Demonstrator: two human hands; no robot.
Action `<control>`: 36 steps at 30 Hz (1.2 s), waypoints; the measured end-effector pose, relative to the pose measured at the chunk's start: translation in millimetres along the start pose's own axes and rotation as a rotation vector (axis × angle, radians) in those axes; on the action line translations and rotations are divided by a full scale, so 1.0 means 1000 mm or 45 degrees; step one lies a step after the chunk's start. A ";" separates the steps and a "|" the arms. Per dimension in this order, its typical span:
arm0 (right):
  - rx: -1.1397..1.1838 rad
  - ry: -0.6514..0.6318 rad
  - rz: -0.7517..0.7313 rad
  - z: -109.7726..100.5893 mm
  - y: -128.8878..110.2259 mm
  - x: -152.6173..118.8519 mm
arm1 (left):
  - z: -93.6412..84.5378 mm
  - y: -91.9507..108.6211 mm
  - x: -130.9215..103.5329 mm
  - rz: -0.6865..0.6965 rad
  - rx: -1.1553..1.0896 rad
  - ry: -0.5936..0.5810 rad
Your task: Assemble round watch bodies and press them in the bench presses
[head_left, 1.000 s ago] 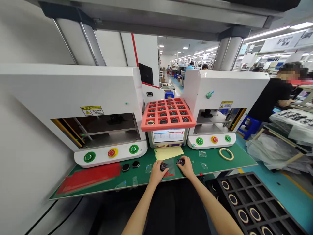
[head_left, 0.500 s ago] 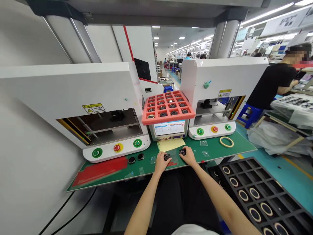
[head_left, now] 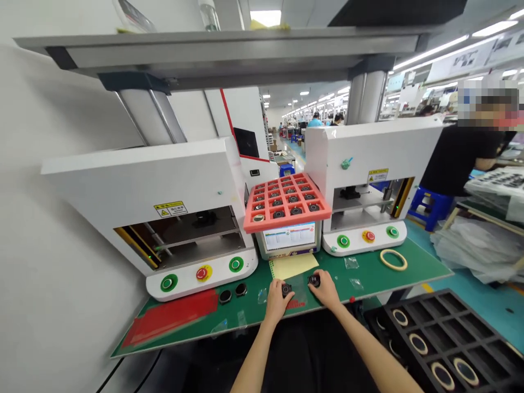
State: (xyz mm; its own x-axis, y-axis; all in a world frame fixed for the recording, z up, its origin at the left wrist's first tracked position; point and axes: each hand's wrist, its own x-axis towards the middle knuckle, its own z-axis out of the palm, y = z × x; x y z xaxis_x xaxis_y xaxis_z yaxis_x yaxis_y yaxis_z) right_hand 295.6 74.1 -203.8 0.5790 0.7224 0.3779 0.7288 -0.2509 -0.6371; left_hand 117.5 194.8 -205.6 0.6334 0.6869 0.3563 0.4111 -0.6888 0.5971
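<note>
My left hand (head_left: 277, 303) is closed around the edge of a round black watch case (head_left: 286, 290) near the front of the green bench. A second round black watch case (head_left: 314, 280) is gripped between the thumb and fingers of my right hand (head_left: 328, 290). The two cases are a short gap apart, low over the bench. Left of my hands lie two dark-faced watch cases (head_left: 225, 296) side by side. A clear plastic film (head_left: 262, 296) lies just beside my left hand, and a yellow paper sheet (head_left: 293, 267) is behind both hands.
White presses stand on the left (head_left: 155, 185) and right (head_left: 376, 153), with green and red buttons. Between them a pink tray (head_left: 286, 218) of round parts rests on a small monitor (head_left: 290, 236). A cream ring (head_left: 393, 260) and black tray (head_left: 444, 327) are right; a person sits beyond.
My view has tilted up, so the bench and hands sit lower in the picture and the overhead shelf shows more. Both hands keep hold of their watch cases.
</note>
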 end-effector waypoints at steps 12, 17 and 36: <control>-0.009 0.000 -0.088 0.005 -0.002 -0.002 | -0.004 0.008 -0.003 -0.122 -0.131 0.009; 0.020 -0.022 -0.154 -0.037 0.008 0.042 | -0.007 0.010 -0.002 -0.149 -0.087 -0.051; 0.047 -0.452 -0.175 -0.072 0.034 0.044 | -0.052 0.023 0.013 -0.227 -0.203 -0.297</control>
State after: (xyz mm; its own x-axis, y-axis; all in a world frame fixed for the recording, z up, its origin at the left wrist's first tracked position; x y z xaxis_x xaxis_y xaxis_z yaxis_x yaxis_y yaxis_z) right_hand 372.1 50.5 -160.6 0.3096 0.9276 0.2090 0.7733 -0.1176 -0.6231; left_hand 101.1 199.6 -150.4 0.7012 0.7092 0.0728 0.4332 -0.5050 0.7465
